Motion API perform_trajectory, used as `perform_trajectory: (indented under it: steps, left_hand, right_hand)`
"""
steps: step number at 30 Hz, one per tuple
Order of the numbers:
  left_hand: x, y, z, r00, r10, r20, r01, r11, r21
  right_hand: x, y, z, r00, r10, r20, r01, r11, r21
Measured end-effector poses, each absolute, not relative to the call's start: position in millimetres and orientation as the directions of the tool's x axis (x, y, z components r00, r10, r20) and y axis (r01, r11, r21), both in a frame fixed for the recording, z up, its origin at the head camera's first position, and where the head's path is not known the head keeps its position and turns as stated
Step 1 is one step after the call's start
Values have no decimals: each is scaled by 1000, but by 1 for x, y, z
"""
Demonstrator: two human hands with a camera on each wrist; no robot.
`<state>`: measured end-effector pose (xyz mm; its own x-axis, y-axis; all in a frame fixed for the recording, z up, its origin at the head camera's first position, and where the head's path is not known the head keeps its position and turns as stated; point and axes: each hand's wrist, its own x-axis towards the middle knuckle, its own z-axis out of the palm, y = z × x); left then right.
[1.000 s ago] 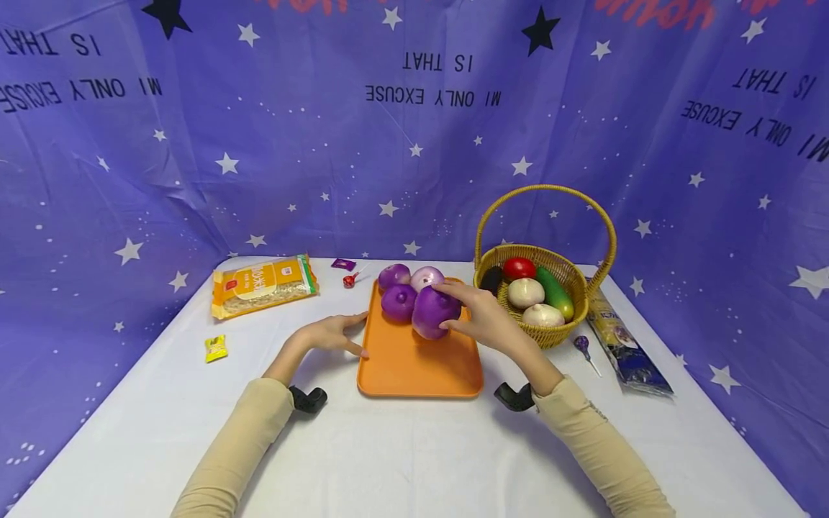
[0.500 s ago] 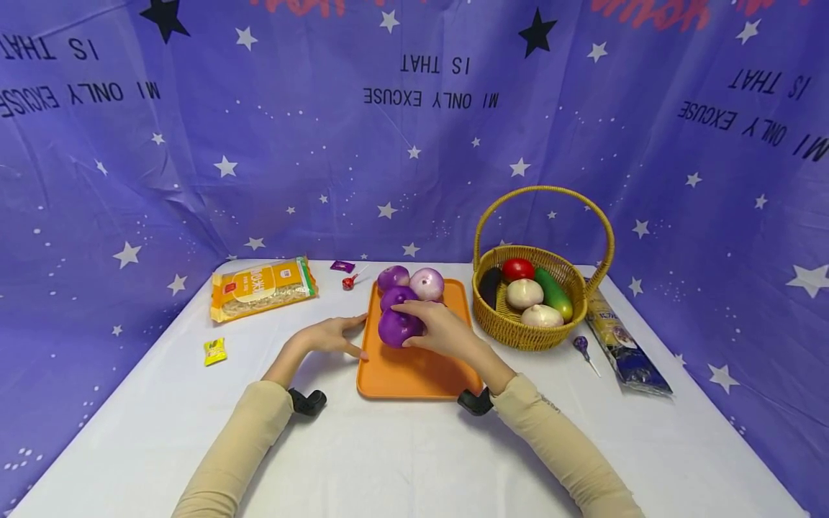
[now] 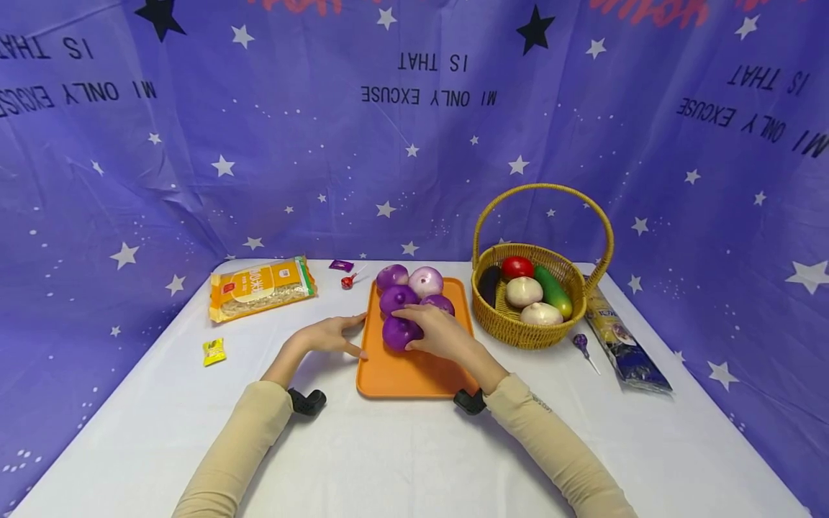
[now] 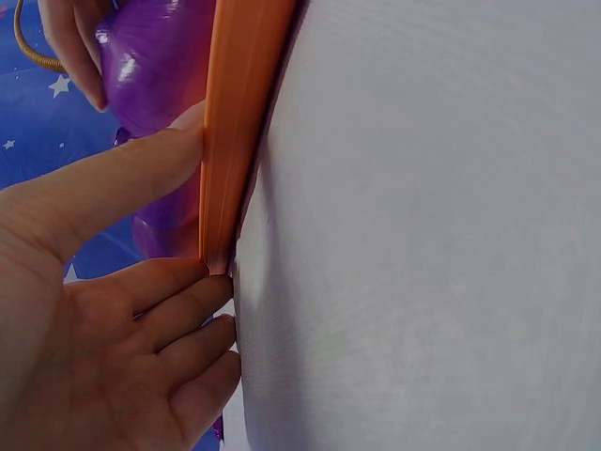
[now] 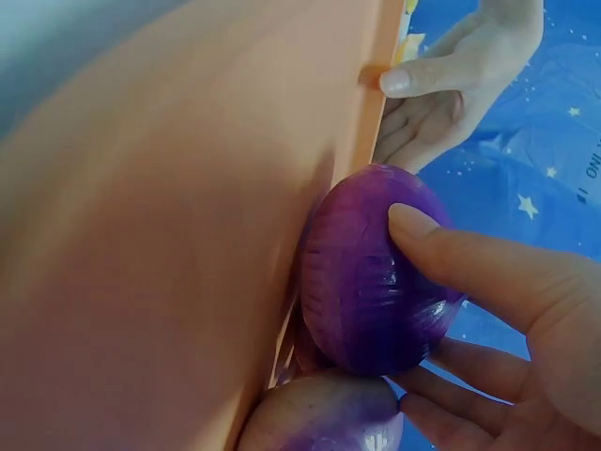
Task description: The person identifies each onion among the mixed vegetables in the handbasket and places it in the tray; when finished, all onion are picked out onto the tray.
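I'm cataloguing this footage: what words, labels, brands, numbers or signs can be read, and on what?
"ONLY EXCUSE": backdrop, upside down, repeated; neighbouring word unclear.
"IS THAT": backdrop, upside down, repeated.
Red script, top: cut off, unreadable.
Orange bag, blue bag, yellow sweet, purple sweet: any print too small.
Right sleeve: marking too small.
Tray, onions: none visible.
Numbers: none readable.

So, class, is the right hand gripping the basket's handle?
No, the right hand holds a purple onion, and the basket's handle stands untouched.

I saw glossy onions (image 3: 396, 335), a smooth plastic tray (image 3: 408, 378), a rough woven basket (image 3: 521, 334), a matt tablecloth (image 3: 376, 460) and my cloth sleeves (image 3: 550, 442).
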<state>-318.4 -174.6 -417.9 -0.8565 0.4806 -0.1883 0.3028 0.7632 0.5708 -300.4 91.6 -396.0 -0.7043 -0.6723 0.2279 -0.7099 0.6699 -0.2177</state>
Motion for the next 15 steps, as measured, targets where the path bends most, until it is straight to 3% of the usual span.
perform_trajectory:
  steps: [15]
  left_hand:
    - [-319, -174, -417, -851, 490, -192, 312, 763, 567]
  right_hand:
    - [-300, 100, -384, -673, -695, 253, -739, 626, -248]
